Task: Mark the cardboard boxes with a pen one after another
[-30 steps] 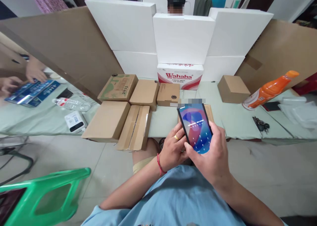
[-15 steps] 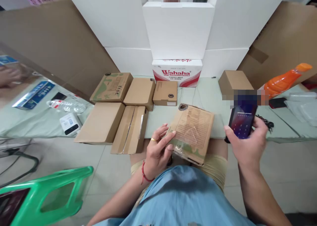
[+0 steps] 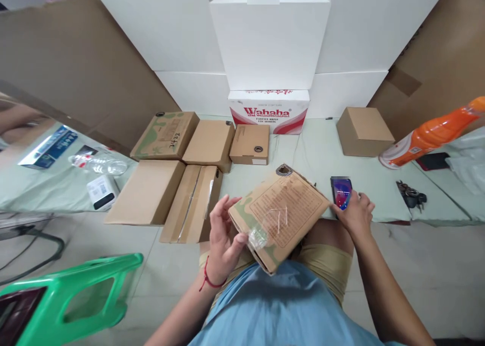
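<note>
A worn brown cardboard box [image 3: 282,214] with green print and clear tape lies tilted over the table's front edge and my lap. My left hand [image 3: 226,235], with a red cord at the wrist, grips the box's left corner, thumb along the lower edge and fingers curled at the side. At the box's right, my right hand [image 3: 356,209] holds the lower end of a smartphone [image 3: 342,192] with its screen lit, low over the tabletop. Whether the phone touches the table cannot be made out.
Several cardboard boxes [image 3: 147,192] stand at left. Behind is a Wahaba-style white carton [image 3: 269,111] below white panels. A plain box [image 3: 364,131], orange bottle [image 3: 424,136] and keys [image 3: 413,194] are at right. A clear bottle [image 3: 100,164] lies left; a green stool [image 3: 76,285] stands below.
My right hand has lowered the phone and brought it left, close to the table. The box has turned, and my left hand has shifted from its top to its left corner.
</note>
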`<move>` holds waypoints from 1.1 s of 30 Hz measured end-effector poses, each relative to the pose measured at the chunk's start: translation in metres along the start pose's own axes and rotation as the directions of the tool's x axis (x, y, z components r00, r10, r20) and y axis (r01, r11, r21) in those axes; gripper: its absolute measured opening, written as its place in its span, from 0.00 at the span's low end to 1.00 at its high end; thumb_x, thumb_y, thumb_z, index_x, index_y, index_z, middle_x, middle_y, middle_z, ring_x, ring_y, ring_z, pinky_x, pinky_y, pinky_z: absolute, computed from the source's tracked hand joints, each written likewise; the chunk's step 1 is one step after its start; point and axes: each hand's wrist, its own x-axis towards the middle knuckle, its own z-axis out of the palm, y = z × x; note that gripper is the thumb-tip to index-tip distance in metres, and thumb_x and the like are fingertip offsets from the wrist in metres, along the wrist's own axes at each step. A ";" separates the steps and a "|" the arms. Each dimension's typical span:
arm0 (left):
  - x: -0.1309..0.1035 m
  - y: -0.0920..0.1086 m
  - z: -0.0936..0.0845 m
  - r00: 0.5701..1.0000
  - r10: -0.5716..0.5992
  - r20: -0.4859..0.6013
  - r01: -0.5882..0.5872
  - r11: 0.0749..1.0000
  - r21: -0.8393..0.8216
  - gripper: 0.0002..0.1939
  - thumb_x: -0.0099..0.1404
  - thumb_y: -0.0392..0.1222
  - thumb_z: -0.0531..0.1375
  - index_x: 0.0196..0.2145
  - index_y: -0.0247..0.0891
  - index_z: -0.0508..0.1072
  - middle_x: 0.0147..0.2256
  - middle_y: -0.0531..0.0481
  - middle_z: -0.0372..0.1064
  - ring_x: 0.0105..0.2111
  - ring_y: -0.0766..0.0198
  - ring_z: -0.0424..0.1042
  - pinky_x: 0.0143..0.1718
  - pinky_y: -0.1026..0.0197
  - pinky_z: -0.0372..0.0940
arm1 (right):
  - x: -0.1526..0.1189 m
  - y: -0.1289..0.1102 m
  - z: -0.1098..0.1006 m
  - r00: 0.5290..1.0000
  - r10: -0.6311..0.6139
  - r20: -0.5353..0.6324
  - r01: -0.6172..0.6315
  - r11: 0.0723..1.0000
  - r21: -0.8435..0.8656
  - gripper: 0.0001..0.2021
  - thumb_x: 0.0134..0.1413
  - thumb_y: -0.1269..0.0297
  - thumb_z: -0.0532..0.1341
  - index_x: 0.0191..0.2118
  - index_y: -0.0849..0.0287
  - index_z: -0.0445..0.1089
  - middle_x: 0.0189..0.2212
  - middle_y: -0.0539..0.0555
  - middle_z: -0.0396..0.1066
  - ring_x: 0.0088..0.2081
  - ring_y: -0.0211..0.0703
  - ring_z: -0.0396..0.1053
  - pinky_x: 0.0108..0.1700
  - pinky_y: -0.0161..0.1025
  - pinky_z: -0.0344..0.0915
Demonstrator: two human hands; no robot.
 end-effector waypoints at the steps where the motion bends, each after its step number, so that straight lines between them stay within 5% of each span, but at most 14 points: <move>1: 0.000 -0.002 0.001 0.998 -0.045 -0.048 0.044 0.999 -0.018 0.42 0.73 0.70 0.61 0.74 0.46 0.59 0.61 0.36 0.70 0.56 0.47 0.77 0.52 0.48 0.75 | -0.001 -0.001 0.001 0.991 -0.137 0.002 0.137 0.990 0.041 0.43 0.52 0.48 0.69 0.70 0.65 0.62 0.74 0.78 0.54 0.75 0.78 0.51 0.71 0.73 0.56; 2: 0.001 -0.003 0.003 0.992 -0.085 -0.093 0.082 0.996 -0.032 0.42 0.72 0.71 0.61 0.73 0.45 0.60 0.60 0.36 0.70 0.54 0.48 0.78 0.50 0.50 0.75 | -0.004 -0.003 0.003 0.954 -0.297 0.025 0.293 0.949 0.115 0.43 0.53 0.49 0.69 0.71 0.62 0.61 0.75 0.75 0.54 0.76 0.74 0.51 0.73 0.72 0.54; 4: 0.005 -0.005 0.005 0.974 -0.149 -0.170 0.144 0.989 -0.041 0.41 0.72 0.73 0.60 0.69 0.42 0.64 0.58 0.37 0.71 0.52 0.50 0.78 0.50 0.51 0.74 | -0.013 -0.012 0.007 0.808 -0.582 0.092 0.524 0.781 0.339 0.41 0.57 0.48 0.66 0.72 0.57 0.61 0.74 0.69 0.59 0.76 0.64 0.56 0.75 0.67 0.54; 6: 0.010 -0.003 0.005 0.949 -0.206 -0.239 0.205 0.978 -0.028 0.37 0.73 0.73 0.58 0.64 0.41 0.68 0.56 0.39 0.71 0.53 0.51 0.76 0.52 0.51 0.72 | -0.024 -0.028 0.014 0.683 -0.719 0.128 0.555 0.625 0.549 0.35 0.63 0.47 0.62 0.71 0.54 0.65 0.70 0.65 0.68 0.72 0.58 0.64 0.74 0.63 0.60; 7: 0.014 -0.001 0.005 0.934 -0.237 -0.267 0.242 0.970 -0.012 0.35 0.74 0.73 0.56 0.61 0.41 0.70 0.55 0.41 0.72 0.53 0.52 0.75 0.53 0.51 0.70 | -0.031 -0.038 0.017 0.659 -0.740 0.132 0.527 0.580 0.621 0.31 0.66 0.46 0.59 0.70 0.54 0.68 0.67 0.63 0.72 0.70 0.56 0.68 0.72 0.62 0.64; 11: 0.034 0.008 -0.001 0.883 -0.341 -0.322 0.374 0.927 0.043 0.34 0.75 0.76 0.51 0.41 0.42 0.76 0.39 0.48 0.74 0.40 0.55 0.73 0.45 0.54 0.69 | -0.053 -0.083 0.028 0.689 -0.719 0.091 0.431 0.508 0.746 0.31 0.71 0.37 0.53 0.63 0.53 0.76 0.62 0.61 0.78 0.65 0.58 0.75 0.69 0.62 0.68; 15: 0.071 0.003 -0.016 0.798 -0.545 -0.257 0.480 0.833 -0.275 0.36 0.70 0.81 0.53 0.29 0.44 0.69 0.26 0.52 0.67 0.32 0.56 0.72 0.36 0.55 0.72 | -0.066 -0.127 0.029 0.767 -0.635 0.092 0.333 0.517 0.788 0.33 0.73 0.34 0.47 0.62 0.49 0.76 0.64 0.58 0.77 0.69 0.56 0.70 0.74 0.63 0.62; 18: 0.106 -0.006 -0.032 0.767 -0.641 -0.005 0.573 0.689 -0.445 0.35 0.71 0.79 0.53 0.32 0.42 0.73 0.28 0.46 0.73 0.38 0.49 0.79 0.37 0.52 0.76 | -0.066 -0.155 0.030 0.832 -0.507 0.226 0.106 0.544 0.832 0.31 0.70 0.32 0.51 0.54 0.49 0.80 0.58 0.58 0.80 0.68 0.59 0.69 0.71 0.64 0.65; 21: 0.130 -0.009 -0.045 0.746 -0.660 0.086 0.607 0.622 -0.494 0.30 0.70 0.73 0.59 0.38 0.40 0.77 0.40 0.38 0.79 0.52 0.42 0.79 0.45 0.48 0.78 | -0.059 -0.171 0.034 0.807 -0.444 0.389 -0.094 0.554 0.827 0.34 0.68 0.30 0.50 0.48 0.53 0.81 0.46 0.61 0.82 0.55 0.62 0.77 0.54 0.63 0.79; 23: 0.132 -0.006 -0.049 0.774 -0.626 -0.101 0.547 0.740 -0.392 0.25 0.70 0.68 0.61 0.44 0.41 0.77 0.52 0.39 0.78 0.62 0.44 0.73 0.54 0.48 0.76 | -0.055 -0.172 0.035 0.788 -0.424 0.446 -0.174 0.542 0.822 0.35 0.70 0.32 0.48 0.55 0.56 0.79 0.49 0.64 0.81 0.51 0.58 0.78 0.46 0.58 0.82; 26: 0.112 0.000 -0.044 0.885 -0.347 -0.311 0.370 0.929 0.016 0.22 0.72 0.58 0.64 0.56 0.44 0.74 0.64 0.42 0.70 0.71 0.48 0.65 0.68 0.45 0.66 | -0.054 -0.164 0.035 0.776 -0.400 0.487 -0.251 0.513 0.821 0.36 0.72 0.35 0.50 0.70 0.56 0.68 0.64 0.67 0.73 0.60 0.55 0.75 0.51 0.53 0.82; 29: 0.077 0.001 -0.029 0.997 -0.071 -0.025 0.076 0.931 0.358 0.28 0.73 0.57 0.65 0.64 0.44 0.70 0.70 0.37 0.65 0.74 0.44 0.61 0.73 0.38 0.58 | -0.063 -0.156 0.034 0.697 -0.448 0.560 -0.320 0.504 0.802 0.43 0.68 0.30 0.53 0.76 0.56 0.61 0.70 0.67 0.67 0.69 0.58 0.67 0.58 0.56 0.79; 31: 0.053 -0.002 -0.017 0.963 -0.010 0.268 -0.127 0.862 0.490 0.32 0.71 0.58 0.67 0.67 0.44 0.70 0.73 0.34 0.61 0.76 0.37 0.57 0.74 0.30 0.54 | -0.072 -0.154 0.037 0.620 -0.556 0.554 -0.300 0.484 0.822 0.47 0.64 0.28 0.58 0.78 0.53 0.56 0.73 0.65 0.63 0.73 0.58 0.63 0.65 0.58 0.74; 33: 0.035 -0.006 -0.007 0.892 -0.028 0.451 -0.282 0.747 0.603 0.39 0.67 0.58 0.71 0.70 0.46 0.69 0.76 0.32 0.55 0.77 0.28 0.51 0.74 0.21 0.46 | -0.081 -0.154 0.043 0.562 -0.680 0.471 -0.194 0.446 0.874 0.49 0.61 0.30 0.64 0.79 0.49 0.54 0.77 0.61 0.58 0.76 0.56 0.59 0.71 0.57 0.68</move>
